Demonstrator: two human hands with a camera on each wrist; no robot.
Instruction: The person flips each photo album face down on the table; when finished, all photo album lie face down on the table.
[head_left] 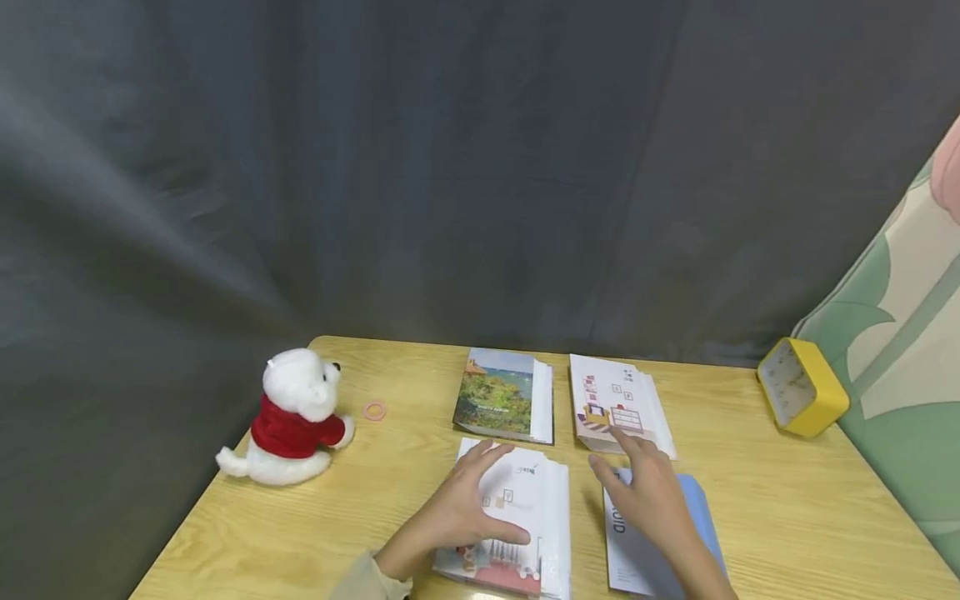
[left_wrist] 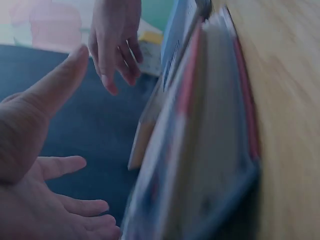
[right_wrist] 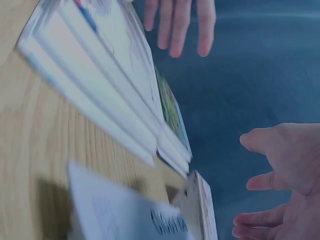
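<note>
Left hand (head_left: 472, 500) is resting flat, fingers spread, on the white booklet (head_left: 525, 517) at the bench's (head_left: 787, 517) near edge; right hand (head_left: 648, 492) is hovering open over the blue booklet (head_left: 660, 533), gripping nothing. Looks like sorting; next calls for a grasp.

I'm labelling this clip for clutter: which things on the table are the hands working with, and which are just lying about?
In hand:
left hand over the near white book
right hand over the blue booklet
landscape-cover book and pink-print book in the same grid

Lying about:
plush bear
pink ring
yellow clock
</note>
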